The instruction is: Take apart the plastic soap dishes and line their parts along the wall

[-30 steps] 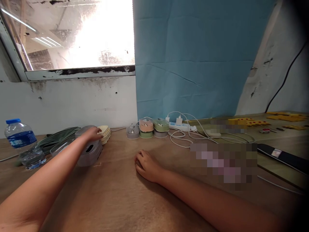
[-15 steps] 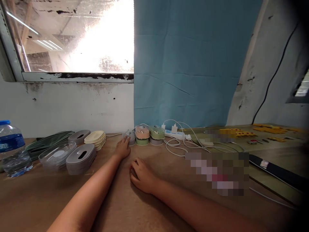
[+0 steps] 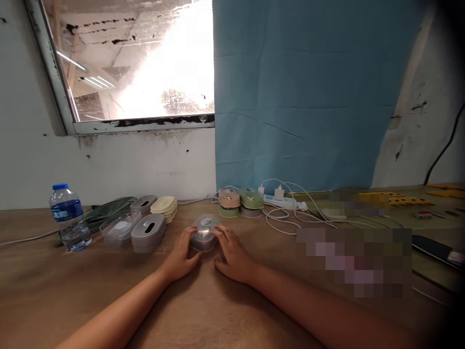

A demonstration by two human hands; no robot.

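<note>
A small grey plastic box with a clear domed lid (image 3: 205, 232) sits on the brown tabletop in front of me, a round label on its top. My left hand (image 3: 180, 256) grips its left side, fingertips on the lid's edge and thumb at the near side. My right hand (image 3: 234, 255) holds the opposite side in the same way. Behind it stand two stacks of similar lidded boxes: a pink box (image 3: 229, 197) over a green one, and a green box (image 3: 252, 198) over a grey one.
Leftward are grey slotted pieces (image 3: 148, 232), stacked cream pieces (image 3: 164, 205), clear lids (image 3: 119, 228), a dark green bag (image 3: 109, 213) and a water bottle (image 3: 69, 218). A white power strip (image 3: 279, 201) with loose cables lies behind right. A blurred patch covers part of the right side.
The grey box has come toward me from its place left of the stacks, with my left hand on it. My right hand has moved up to its right side. The view has shifted left.
</note>
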